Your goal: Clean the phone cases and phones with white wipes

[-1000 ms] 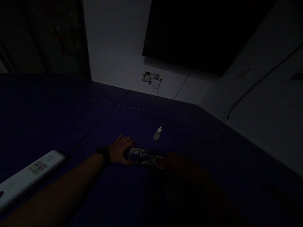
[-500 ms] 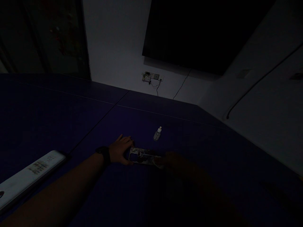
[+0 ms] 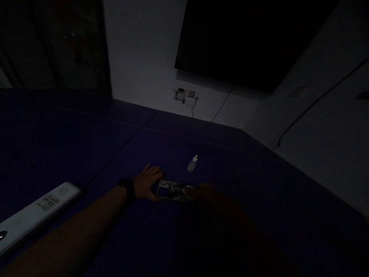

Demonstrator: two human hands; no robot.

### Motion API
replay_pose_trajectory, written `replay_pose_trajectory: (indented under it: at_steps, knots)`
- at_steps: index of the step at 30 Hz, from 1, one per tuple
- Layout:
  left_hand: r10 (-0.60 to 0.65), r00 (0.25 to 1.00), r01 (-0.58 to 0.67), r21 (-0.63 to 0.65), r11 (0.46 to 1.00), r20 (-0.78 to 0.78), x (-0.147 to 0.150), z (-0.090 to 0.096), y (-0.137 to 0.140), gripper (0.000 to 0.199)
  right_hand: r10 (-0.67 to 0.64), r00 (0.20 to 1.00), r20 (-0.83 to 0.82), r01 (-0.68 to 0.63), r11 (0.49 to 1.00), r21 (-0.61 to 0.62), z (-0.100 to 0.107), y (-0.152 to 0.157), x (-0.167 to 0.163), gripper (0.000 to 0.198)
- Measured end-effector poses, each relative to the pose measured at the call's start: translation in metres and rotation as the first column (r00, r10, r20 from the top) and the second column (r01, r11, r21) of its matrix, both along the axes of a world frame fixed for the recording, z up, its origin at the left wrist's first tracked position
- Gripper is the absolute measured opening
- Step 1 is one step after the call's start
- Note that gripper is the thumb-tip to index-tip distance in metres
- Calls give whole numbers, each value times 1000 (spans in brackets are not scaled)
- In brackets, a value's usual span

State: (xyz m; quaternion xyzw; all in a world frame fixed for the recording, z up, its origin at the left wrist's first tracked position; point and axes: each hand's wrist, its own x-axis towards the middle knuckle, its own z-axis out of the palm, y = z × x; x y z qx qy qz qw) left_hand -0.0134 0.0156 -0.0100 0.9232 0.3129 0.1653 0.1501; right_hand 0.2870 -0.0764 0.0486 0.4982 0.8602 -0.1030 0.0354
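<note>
Your left hand [image 3: 145, 185], fingers spread, holds the phone case [image 3: 176, 194] at its left; your right hand [image 3: 205, 193] pinches a pale wipe [image 3: 187, 190] on it.

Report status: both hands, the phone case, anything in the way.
Left hand spread, touching phone case by its cutout. Right hand, dim, with pale wipe toward case's other end. Case flat on blue surface. Dropper bottle beyond, touching neither hand.

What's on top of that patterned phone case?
A pale, cloth-like piece lies on the phone case, under the right hand. They cover the case's right end, so its surface there can't be seen.
</note>
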Motion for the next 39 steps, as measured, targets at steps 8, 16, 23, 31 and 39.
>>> replay_pose_trajectory:
  at_steps: [8,16,23,31,39]
  knots:
    - [-8,1000,8,15,1000,-7,0,2,-1,73,-48,998,40,51,997,-63,6,1,-12,43]
    - [-5,1000,5,18,1000,2,0,-1,0,75,-61,994,86,58,998,37,1,6,-26,55]
    - [-2,1000,2,12,1000,-10,1,1,-1,66,34,998,55,-31,998,-51,15,-7,-29,36]
    - [7,1000,-8,26,1000,3,1,-1,-3,64,20,992,127,-25,999,40,4,9,-33,58]
    - [-2,1000,2,18,1000,11,2,-1,0,68,74,994,80,-69,996,-56,11,-1,-34,42]
